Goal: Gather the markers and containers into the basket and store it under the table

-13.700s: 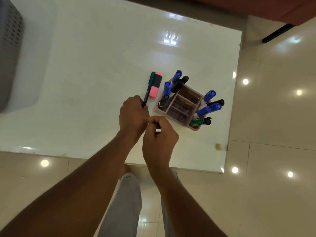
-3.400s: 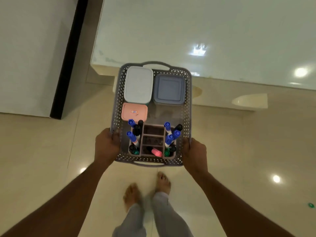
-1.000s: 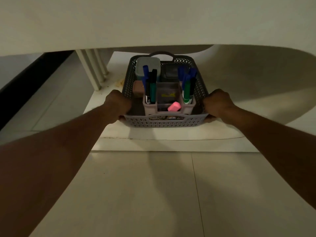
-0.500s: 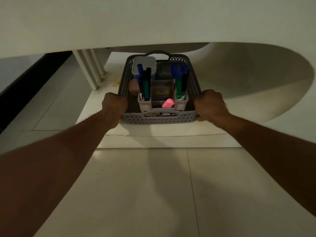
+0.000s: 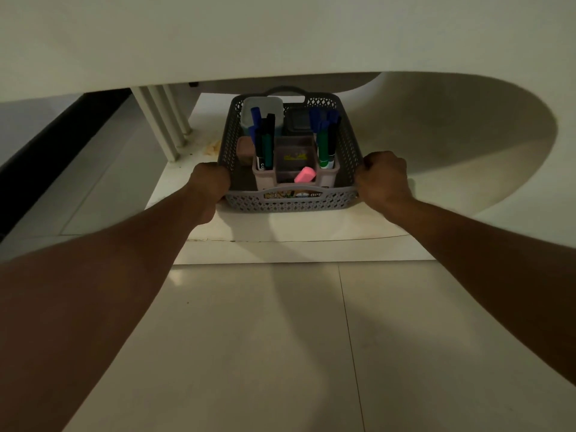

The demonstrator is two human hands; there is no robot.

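Basket (image 5: 290,202) under table (image 5: 218,42) | both hands' fingers clamped on rim | leg (image 5: 162,126) left

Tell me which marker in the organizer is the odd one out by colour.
The pink highlighter in the organizer's near middle compartment. It is short, stubby and leaning; the others stand taller at the left and right ends with blue, black or green bodies and caps.
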